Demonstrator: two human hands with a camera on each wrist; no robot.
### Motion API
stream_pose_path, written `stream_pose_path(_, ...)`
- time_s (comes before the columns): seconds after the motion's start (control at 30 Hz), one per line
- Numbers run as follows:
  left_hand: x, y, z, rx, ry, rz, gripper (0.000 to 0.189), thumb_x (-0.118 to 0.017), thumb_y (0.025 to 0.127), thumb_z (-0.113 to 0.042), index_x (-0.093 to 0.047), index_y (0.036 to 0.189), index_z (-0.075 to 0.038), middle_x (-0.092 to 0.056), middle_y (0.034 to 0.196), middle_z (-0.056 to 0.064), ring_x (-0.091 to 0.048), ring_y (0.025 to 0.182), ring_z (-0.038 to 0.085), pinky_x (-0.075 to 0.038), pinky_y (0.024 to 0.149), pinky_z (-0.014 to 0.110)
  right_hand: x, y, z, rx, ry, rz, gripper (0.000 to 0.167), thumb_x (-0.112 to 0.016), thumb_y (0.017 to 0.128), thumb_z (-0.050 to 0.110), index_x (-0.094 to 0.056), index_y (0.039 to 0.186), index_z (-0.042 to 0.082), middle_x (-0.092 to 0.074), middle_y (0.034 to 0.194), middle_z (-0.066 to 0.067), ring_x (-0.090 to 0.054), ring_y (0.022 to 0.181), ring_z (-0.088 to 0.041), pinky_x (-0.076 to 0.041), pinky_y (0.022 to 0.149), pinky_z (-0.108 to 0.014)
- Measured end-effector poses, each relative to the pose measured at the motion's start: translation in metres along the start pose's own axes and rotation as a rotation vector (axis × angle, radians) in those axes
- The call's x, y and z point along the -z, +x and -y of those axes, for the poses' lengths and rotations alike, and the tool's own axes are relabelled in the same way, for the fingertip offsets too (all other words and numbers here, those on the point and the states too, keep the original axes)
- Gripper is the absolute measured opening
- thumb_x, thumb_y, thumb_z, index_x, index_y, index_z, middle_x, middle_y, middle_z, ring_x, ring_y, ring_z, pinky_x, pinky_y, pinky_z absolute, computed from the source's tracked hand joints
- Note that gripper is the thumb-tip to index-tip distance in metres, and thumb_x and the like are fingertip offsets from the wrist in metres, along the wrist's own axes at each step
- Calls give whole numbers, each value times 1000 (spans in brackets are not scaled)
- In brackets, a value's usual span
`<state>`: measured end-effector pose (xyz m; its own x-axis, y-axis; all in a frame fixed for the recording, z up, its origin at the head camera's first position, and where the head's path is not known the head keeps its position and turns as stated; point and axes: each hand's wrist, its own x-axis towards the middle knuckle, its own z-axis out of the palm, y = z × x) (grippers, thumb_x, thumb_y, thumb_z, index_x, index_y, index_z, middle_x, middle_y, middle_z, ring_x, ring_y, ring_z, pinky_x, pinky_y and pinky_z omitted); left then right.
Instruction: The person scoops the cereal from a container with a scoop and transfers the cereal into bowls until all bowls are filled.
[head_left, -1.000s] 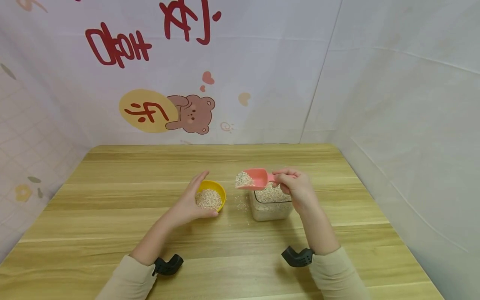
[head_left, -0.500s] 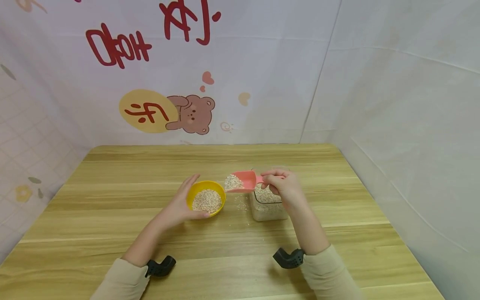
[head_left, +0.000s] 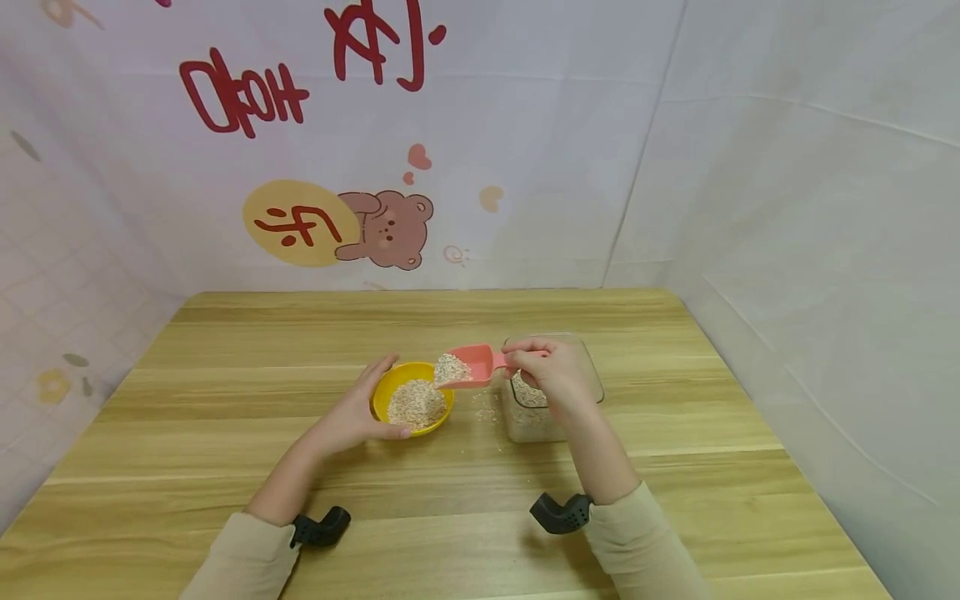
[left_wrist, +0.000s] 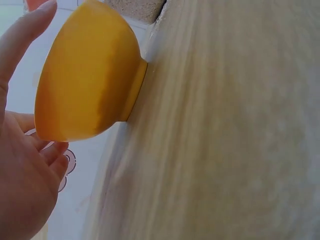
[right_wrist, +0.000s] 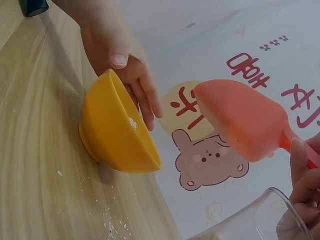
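A yellow bowl (head_left: pixel 385 392) with oat flakes in it stands upright on the table. Spread about the bowl's left side is my left hand (head_left: pixel 347 423); in the left wrist view (left_wrist: pixel 25 180) a gap shows between thumb and bowl. My right hand (head_left: pixel 551 375) grips the handle of a pink scoop (head_left: pixel 480 364). Oat flakes (head_left: pixel 450 368) fill the scoop's front part, whose lip is over the bowl's right rim. The right wrist view shows the scoop's underside (right_wrist: pixel 245 122). Under my right hand is a clear container (head_left: pixel 525 425) of oats, partly hidden by hand and forearm.
Loose flakes (head_left: pixel 486 408) lie on the wooden table (head_left: pixel 262 350) between bowl and container. A printed white cloth (head_left: pixel 540 167) hangs behind the table, with another cloth wall at the right. Dark wrist devices (head_left: pixel 561 512) are worn on both forearms.
My right hand has carried the loaded scoop left, from above the container to the bowl's right rim. My left hand has drawn a little left, so more of the bowl shows.
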<state>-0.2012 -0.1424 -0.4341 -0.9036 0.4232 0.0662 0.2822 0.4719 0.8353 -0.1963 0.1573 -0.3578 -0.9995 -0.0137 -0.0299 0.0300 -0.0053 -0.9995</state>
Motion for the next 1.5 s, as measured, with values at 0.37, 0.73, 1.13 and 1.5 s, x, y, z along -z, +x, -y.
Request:
stream_pose_path(0.37,1,1,8,-8,-31,39,117,-87,68,-36,-14,153,-3,-17,156,15,-13,141,38,-14,108,62,-8,9,-2,-84,-95,42,19,-64,81,2,-72,99,-1,-66,68,-9,-42,53,-12,-28,51,-22)
stream_pose_path(0.73,0,1,9,34,-40,50,120,-88,66,-37,-12,153,-4,-15,156,17,-13,141,39,-14,108,62,-20,20,2,-82,-201,88,21,-66,79,5,-73,99,1,-68,69,-10,-39,49,-10,-28,48,-22)
stream_pose_path(1.13,-1,2,9,44,-39,49,118,-87,66,-37,-14,153,-4,-15,156,18,-16,140,40,-16,107,62,-28,25,7,-13,-291,153,17,-66,78,6,-74,94,3,-68,68,-7,-46,57,-11,-32,52,-22)
stream_pose_path(1.5,1,2,9,42,-36,49,118,-88,65,-36,-16,152,-4,-15,155,20,-18,139,40,-17,107,62,-36,29,17,8,-373,198,14,-67,77,5,-75,89,6,-68,67,-9,-53,63,-15,-38,57,-24)
